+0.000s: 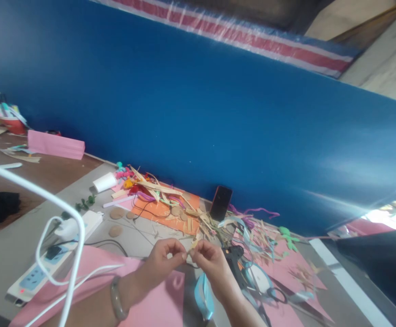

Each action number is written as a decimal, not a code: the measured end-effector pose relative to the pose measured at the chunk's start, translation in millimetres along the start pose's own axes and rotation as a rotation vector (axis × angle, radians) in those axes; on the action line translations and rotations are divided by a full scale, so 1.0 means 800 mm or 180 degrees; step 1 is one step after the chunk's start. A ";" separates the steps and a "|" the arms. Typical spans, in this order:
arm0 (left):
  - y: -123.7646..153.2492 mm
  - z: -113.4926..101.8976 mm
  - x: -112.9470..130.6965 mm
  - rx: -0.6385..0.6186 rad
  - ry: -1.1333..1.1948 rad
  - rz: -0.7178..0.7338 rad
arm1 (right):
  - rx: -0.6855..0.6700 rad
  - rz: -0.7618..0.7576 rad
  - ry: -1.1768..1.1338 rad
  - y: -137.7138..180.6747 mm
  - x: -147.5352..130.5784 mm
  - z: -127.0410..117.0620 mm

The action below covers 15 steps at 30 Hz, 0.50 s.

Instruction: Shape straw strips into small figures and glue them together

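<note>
My left hand (162,263) and my right hand (211,265) meet above the table, thumb and forefinger pinched on each. A small yellowish piece (194,244) shows at the right fingertips; its kind is too small to make out. Whatever the left fingertips pinch is hidden. Under the left forearm, which wears a bangle (118,299), lies pink paper (160,299). Beside the right wrist is a light-blue ribbon roll (204,295). A black tool (234,261), its kind unclear, lies just right of that hand.
A phone (221,203) leans on the blue partition (198,113). Thin strips (160,186) and orange paper (153,211) lie behind my hands. Left are a power strip (34,277), a white cable (78,240) and a white cup (104,182). Scissors (278,295) lie right.
</note>
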<state>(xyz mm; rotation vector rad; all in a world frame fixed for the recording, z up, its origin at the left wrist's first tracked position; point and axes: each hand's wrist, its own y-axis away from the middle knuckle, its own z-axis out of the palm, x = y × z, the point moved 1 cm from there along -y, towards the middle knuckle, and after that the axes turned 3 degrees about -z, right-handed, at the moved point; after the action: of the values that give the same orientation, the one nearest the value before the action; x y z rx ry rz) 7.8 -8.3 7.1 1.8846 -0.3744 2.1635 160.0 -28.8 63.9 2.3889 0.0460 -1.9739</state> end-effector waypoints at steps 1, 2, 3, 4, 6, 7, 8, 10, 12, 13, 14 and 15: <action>0.000 0.000 -0.001 -0.0018 0.0003 -0.0006 | -0.0034 -0.0002 -0.0010 0.000 0.001 -0.001; 0.000 0.000 -0.002 -0.0024 0.0002 -0.0006 | -0.0075 -0.0002 -0.0019 -0.001 0.002 -0.002; 0.000 0.000 -0.002 -0.0024 0.0001 0.0001 | -0.0111 -0.0003 -0.0023 -0.001 0.004 -0.002; 0.000 0.000 -0.002 -0.0018 -0.0003 0.0010 | -0.0142 0.0001 -0.0023 -0.003 0.005 -0.003; 0.000 0.000 0.000 0.0007 0.0006 0.0015 | -0.0215 0.0023 -0.0030 -0.005 0.009 -0.005; 0.000 0.000 0.000 0.0016 0.0027 -0.0002 | -0.0257 0.0038 -0.0040 -0.006 0.010 -0.006; -0.001 0.000 0.001 0.0025 0.0056 -0.0027 | -0.0296 0.0054 -0.0053 -0.007 0.010 -0.006; -0.001 0.001 0.002 0.0045 0.0124 -0.0077 | -0.0330 0.0081 -0.0080 -0.007 0.009 -0.007; -0.002 0.001 0.002 0.0048 0.0190 -0.0119 | -0.0285 0.0086 -0.0126 -0.005 0.007 -0.008; -0.002 0.001 0.002 0.0045 0.0230 -0.0140 | -0.0254 0.0085 -0.0161 -0.004 0.005 -0.008; -0.002 0.001 0.002 0.0037 0.0277 -0.0167 | -0.0224 0.0082 -0.0203 -0.004 0.004 -0.009; -0.002 0.002 0.003 0.0025 0.0335 -0.0201 | -0.0200 0.0085 -0.0241 -0.003 0.004 -0.010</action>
<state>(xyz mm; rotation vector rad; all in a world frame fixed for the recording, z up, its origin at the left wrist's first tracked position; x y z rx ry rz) 9.2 -7.4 9.3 1.7530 -0.2824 2.2143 168.2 -25.9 62.1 2.2629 0.0720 -2.0179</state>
